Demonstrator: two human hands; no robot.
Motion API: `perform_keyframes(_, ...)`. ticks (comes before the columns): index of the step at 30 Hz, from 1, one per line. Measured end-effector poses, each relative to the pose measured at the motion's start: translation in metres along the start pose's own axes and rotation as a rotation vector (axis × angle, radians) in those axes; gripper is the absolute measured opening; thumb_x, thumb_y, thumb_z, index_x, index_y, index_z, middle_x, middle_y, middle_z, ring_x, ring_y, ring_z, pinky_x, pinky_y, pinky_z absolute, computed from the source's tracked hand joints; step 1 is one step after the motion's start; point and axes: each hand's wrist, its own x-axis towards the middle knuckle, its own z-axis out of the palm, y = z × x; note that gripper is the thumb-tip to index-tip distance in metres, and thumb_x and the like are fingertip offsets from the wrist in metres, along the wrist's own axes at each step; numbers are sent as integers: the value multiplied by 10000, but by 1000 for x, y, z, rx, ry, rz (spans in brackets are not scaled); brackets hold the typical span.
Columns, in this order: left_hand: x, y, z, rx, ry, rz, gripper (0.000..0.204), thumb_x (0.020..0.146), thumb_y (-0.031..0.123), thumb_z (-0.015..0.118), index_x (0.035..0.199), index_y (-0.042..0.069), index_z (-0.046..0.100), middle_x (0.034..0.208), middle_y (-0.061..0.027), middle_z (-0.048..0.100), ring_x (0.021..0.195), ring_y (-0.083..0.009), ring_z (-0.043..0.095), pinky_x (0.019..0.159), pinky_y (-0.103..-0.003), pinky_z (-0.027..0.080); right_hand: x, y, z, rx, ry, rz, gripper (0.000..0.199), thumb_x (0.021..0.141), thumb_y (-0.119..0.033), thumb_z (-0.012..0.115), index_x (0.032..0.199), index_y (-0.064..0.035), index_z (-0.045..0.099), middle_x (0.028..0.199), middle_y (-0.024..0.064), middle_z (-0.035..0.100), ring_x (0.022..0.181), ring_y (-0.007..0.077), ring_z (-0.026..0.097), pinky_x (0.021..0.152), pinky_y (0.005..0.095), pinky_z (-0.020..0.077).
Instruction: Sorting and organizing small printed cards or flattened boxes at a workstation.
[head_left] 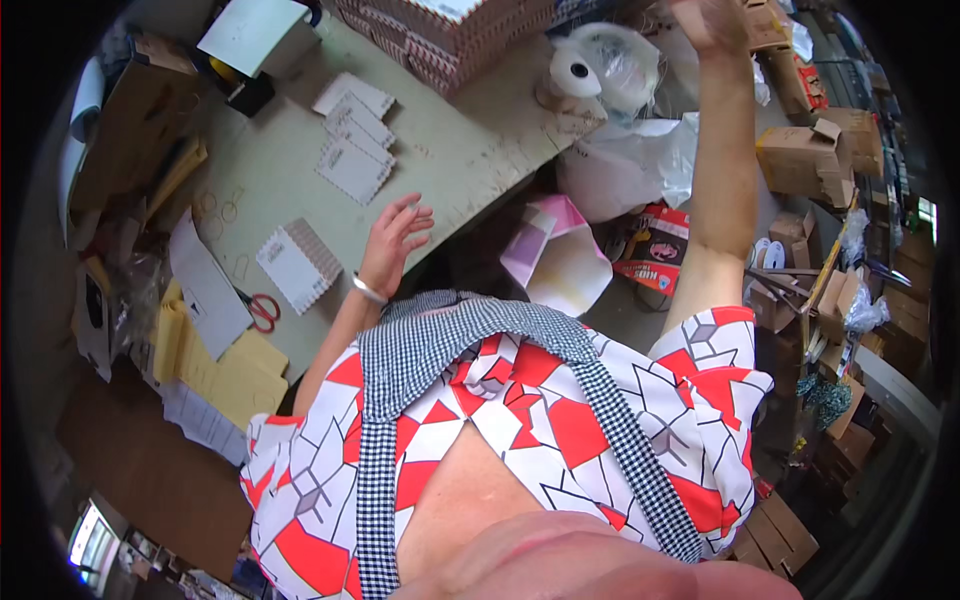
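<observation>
My left hand [393, 245] is held over the table's near edge, fingers stretched and slightly apart, with nothing in it. Close to it on the table lies a stack of white cards with zigzag edges [298, 266]. Farther back, a few more small card stacks [356, 140] are fanned out in a row. My right arm reaches far out to the upper right. The right hand [710, 25] is blurred and partly cut off by the picture's top, so its fingers are unclear. Below and left of it are clear plastic bags [625, 160] and a white roll [574, 72].
Tall piles of cards [450, 40] stand at the table's back. Red-handled scissors [264, 312] and yellow envelopes [235, 375] lie at the left. A pink and white open container [560, 255] and a red box [655, 250] sit beside the table; cardboard boxes [805, 160] crowd the right.
</observation>
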Motion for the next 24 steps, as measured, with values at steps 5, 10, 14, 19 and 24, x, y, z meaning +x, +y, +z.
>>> perform_keyframes(5, 62, -107, 51, 920, 90, 412, 601, 830, 360, 675, 1299, 43, 473, 1137, -132, 583, 1059, -260, 549, 943, -402, 419, -214, 38, -189, 82, 193, 236, 302, 975, -179, 493, 1174, 30, 582, 1066, 121, 658, 929, 211, 643, 885, 346, 497)
perform_keyframes(10, 104, -177, 91, 1812, 97, 882, 790, 720, 470, 737, 1329, 81, 417, 1265, -141, 449, 1175, -355, 412, 996, -446, 336, -451, 154, -295, -102, 483, 738, 282, 936, -244, 579, 1103, -21, 616, 951, 68, 662, 792, 138, 643, 688, 271, 512)
perform_keyframes(14, 145, -218, 98, 1927, 73, 995, 788, 712, 494, 732, 1344, 149, 413, 1284, -122, 399, 1186, -336, 372, 1000, -457, 293, -578, 249, -335, -150, 444, 1018, 281, 901, -270, 610, 1032, -23, 628, 912, 56, 648, 782, 140, 637, 688, 263, 512)
perform_keyframes(19, 161, -247, 108, 1965, 62, 998, 781, 728, 463, 731, 1368, 155, 404, 1315, -109, 387, 1201, -328, 354, 1029, -457, 260, -620, 343, -330, -65, 330, 1025, 285, 899, -245, 595, 1050, -6, 635, 948, 88, 663, 826, 172, 654, 717, 284, 529)
perform_keyframes(24, 178, -271, 103, 1942, 35, 997, 771, 737, 411, 736, 1367, 104, 414, 1292, -114, 432, 1216, -314, 347, 1043, -451, 226, -558, 443, -330, -985, -68, 1182, 366, 811, -124, 515, 1127, 15, 638, 1170, 250, 605, 1090, 383, 598, 911, 438, 494)
